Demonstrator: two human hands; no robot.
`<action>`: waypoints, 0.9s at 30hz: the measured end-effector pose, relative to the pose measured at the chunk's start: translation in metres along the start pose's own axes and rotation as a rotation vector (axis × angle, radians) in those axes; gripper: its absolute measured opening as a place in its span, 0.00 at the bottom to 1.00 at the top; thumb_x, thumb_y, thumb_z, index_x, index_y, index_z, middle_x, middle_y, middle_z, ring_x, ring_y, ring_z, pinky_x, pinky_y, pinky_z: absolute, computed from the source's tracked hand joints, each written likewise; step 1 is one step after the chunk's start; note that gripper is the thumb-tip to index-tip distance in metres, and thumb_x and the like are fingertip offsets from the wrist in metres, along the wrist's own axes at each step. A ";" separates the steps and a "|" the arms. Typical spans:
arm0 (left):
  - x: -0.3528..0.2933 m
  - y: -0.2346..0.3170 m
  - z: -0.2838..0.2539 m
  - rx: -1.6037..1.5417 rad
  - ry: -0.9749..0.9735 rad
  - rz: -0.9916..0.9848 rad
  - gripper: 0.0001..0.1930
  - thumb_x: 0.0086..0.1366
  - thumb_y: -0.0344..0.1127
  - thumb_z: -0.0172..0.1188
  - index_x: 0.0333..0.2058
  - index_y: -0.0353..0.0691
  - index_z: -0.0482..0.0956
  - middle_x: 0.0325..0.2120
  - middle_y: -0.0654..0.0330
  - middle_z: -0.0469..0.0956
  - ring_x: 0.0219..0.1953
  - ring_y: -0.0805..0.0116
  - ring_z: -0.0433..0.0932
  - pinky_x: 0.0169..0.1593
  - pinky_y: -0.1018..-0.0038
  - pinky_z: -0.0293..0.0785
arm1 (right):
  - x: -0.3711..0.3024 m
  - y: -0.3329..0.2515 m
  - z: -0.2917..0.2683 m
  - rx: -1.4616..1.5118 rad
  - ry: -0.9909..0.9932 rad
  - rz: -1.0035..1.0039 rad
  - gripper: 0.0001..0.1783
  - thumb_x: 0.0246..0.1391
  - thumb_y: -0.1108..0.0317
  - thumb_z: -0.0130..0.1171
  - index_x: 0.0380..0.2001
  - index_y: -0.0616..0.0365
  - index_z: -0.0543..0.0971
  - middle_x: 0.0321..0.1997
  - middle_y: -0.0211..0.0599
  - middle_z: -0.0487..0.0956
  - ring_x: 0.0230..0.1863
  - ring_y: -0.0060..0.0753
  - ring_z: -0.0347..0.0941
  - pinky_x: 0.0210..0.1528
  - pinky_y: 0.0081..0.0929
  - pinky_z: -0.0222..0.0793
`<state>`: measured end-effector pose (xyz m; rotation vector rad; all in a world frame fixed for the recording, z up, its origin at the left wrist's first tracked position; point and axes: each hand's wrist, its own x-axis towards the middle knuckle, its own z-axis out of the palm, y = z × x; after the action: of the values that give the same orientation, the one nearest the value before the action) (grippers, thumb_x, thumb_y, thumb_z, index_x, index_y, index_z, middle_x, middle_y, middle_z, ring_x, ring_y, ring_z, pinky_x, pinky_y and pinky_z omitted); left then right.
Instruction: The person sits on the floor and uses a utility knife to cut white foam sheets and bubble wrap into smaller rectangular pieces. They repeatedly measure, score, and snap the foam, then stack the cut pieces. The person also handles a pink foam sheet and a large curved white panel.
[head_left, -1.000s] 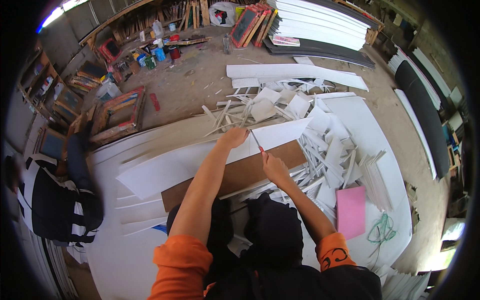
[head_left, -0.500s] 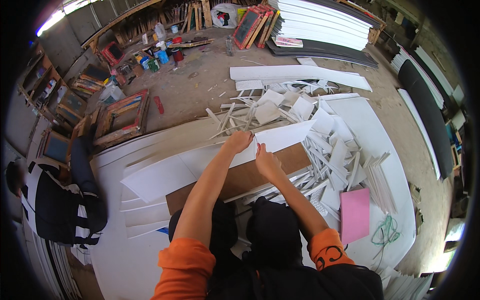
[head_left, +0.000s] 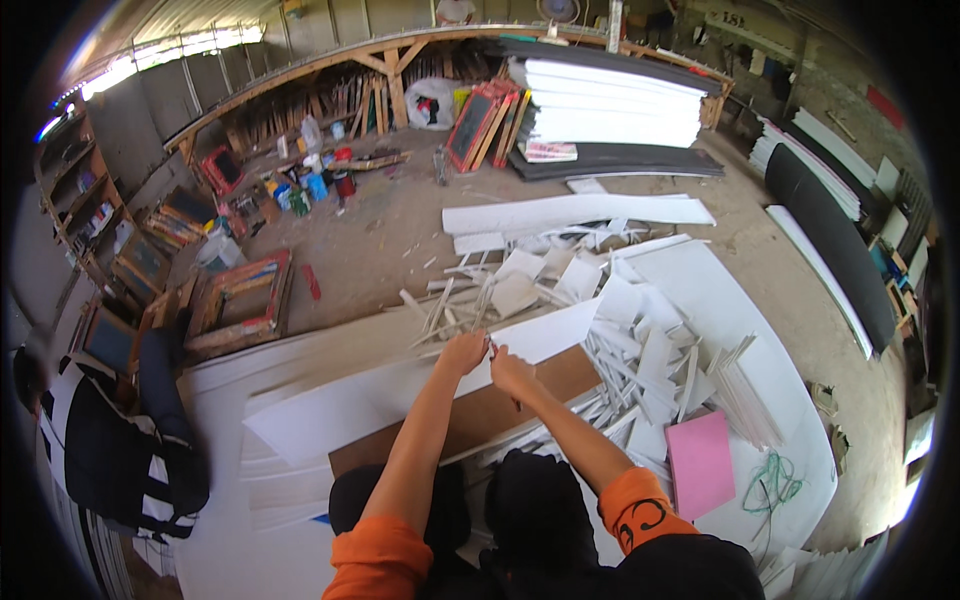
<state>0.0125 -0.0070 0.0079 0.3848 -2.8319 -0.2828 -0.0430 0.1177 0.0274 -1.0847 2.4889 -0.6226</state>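
Note:
A long white board strip (head_left: 350, 405) lies slantwise before me, partly over a brown board (head_left: 470, 405). My left hand (head_left: 462, 352) is closed at the strip's far edge, its fingertips partly hidden. Right beside it, my right hand (head_left: 514, 376) is closed round a slim tool that looks like a cutter (head_left: 517, 404); a dark reddish end shows below the fist. The two hands nearly touch. White offcuts (head_left: 640, 350) are heaped right of the strip and beyond it.
A pink sheet (head_left: 700, 463) and tangled green string (head_left: 772, 482) lie at the right on a large white sheet (head_left: 770, 330). A person (head_left: 120, 440) crouches at the left. Wooden frames (head_left: 240, 300), paint containers (head_left: 318, 186) and stacked white sheets (head_left: 610, 105) stand farther back.
The view has tilted up, showing more of the back of the room. My right hand has come closer to my left at the strip's far edge, and the tool's lower end now shows.

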 end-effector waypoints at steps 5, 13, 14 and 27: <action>0.003 0.004 0.000 -0.010 0.003 -0.019 0.11 0.59 0.39 0.41 0.29 0.37 0.65 0.17 0.48 0.73 0.22 0.48 0.73 0.27 0.57 0.69 | -0.006 -0.008 -0.009 -0.113 0.078 -0.055 0.14 0.50 0.64 0.36 0.33 0.64 0.65 0.29 0.54 0.75 0.33 0.54 0.72 0.37 0.47 0.64; -0.001 0.002 0.007 -0.045 0.080 -0.015 0.10 0.58 0.40 0.43 0.30 0.39 0.67 0.16 0.48 0.72 0.21 0.47 0.72 0.25 0.56 0.68 | -0.021 -0.004 -0.016 -0.151 0.005 -0.058 0.15 0.52 0.63 0.36 0.36 0.63 0.64 0.30 0.55 0.74 0.35 0.55 0.71 0.39 0.48 0.64; -0.002 -0.001 0.007 -0.037 0.087 -0.025 0.11 0.58 0.40 0.43 0.29 0.39 0.67 0.16 0.48 0.72 0.21 0.48 0.73 0.25 0.56 0.68 | -0.025 -0.007 -0.016 -0.124 -0.021 -0.047 0.16 0.51 0.63 0.36 0.37 0.64 0.64 0.31 0.57 0.74 0.36 0.56 0.71 0.40 0.49 0.63; 0.003 -0.007 0.010 -0.077 0.090 0.072 0.09 0.58 0.38 0.45 0.29 0.38 0.65 0.13 0.49 0.71 0.18 0.48 0.71 0.22 0.57 0.66 | -0.009 -0.015 -0.039 -0.191 -0.218 0.076 0.15 0.47 0.68 0.41 0.37 0.67 0.64 0.37 0.55 0.73 0.41 0.51 0.71 0.42 0.40 0.65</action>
<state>0.0084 -0.0134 -0.0021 0.2716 -2.7301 -0.3495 -0.0465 0.1252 0.0692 -1.0559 2.4211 -0.2336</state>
